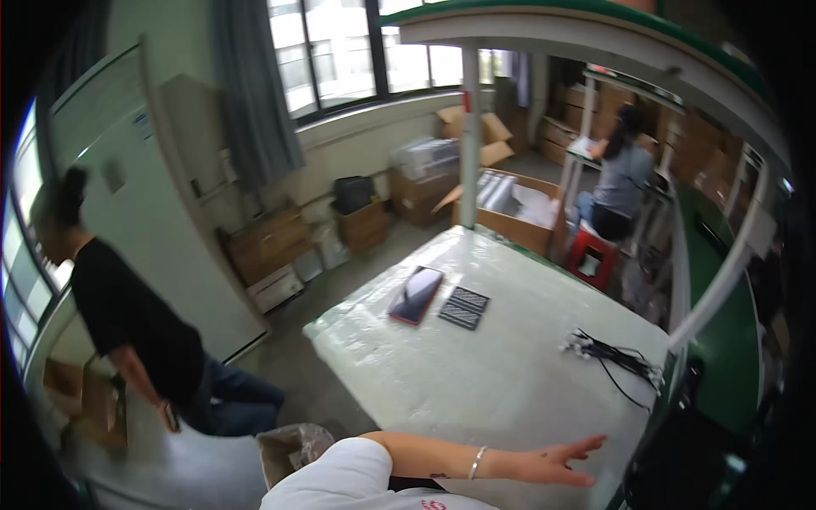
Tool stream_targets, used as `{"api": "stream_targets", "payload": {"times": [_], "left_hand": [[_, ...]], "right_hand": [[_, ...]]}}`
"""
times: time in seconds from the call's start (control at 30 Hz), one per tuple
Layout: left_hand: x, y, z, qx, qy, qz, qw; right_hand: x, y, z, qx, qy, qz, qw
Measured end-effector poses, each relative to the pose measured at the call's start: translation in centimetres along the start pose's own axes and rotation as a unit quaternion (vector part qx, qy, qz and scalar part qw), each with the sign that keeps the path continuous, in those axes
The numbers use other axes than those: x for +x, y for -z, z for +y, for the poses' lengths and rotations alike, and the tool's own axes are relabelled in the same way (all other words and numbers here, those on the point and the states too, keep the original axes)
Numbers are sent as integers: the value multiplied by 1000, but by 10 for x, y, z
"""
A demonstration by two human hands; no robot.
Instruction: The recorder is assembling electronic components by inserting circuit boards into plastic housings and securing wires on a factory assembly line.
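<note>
My left hand (557, 465) reaches across to the right over the near side of the pale, plastic-covered table (476, 391). Its fingers are spread and hold nothing; a light bracelet circles the wrist. Beyond it, toward the right edge, lies a loose bundle of black cables (619, 359) with white ends. Farther off on the tabletop, a smartphone (416, 295) with a dark, shiny screen and reddish edge lies flat. Beside the phone are flat dark pieces (465, 308) with a pale pattern, set close together. My right hand is outside the picture.
A white post (470, 136) and an overhead shelf frame the table. At the left walks a person in a black shirt (140, 297); another person (620, 174) sits at the back right. Cardboard boxes (268, 242) line the wall, and an open carton (531, 229) stands behind the table.
</note>
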State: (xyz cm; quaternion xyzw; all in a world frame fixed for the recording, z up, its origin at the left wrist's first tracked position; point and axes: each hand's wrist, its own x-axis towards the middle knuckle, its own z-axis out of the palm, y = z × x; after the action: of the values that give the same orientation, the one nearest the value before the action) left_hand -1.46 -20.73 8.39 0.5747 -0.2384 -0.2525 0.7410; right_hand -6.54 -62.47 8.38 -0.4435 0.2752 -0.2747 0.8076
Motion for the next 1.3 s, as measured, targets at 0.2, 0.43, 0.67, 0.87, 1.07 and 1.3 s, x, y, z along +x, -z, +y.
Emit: {"api": "stream_targets", "payload": {"times": [0.2,0.43,0.67,0.87,1.07,1.3], "left_hand": [[-53,39,19,-262,-1,296,919],[-173,93,-25,10,-20,590,807],[-306,129,8,-290,-78,612,732],[-363,167,-80,226,-162,552,786],[-315,146,-12,-139,15,543,828],[-278,179,-34,352,-68,374,856]], "right_hand": [[-151,-140,71,-39,-77,-144,986],[-150,-116,93,-353,281,-503,737],[-113,-127,114,-591,363,-479,538],[-57,-101,147,-604,379,-465,525],[-8,-150,68,-525,313,-293,735],[2,-241,97,-469,328,-497,652]]}}
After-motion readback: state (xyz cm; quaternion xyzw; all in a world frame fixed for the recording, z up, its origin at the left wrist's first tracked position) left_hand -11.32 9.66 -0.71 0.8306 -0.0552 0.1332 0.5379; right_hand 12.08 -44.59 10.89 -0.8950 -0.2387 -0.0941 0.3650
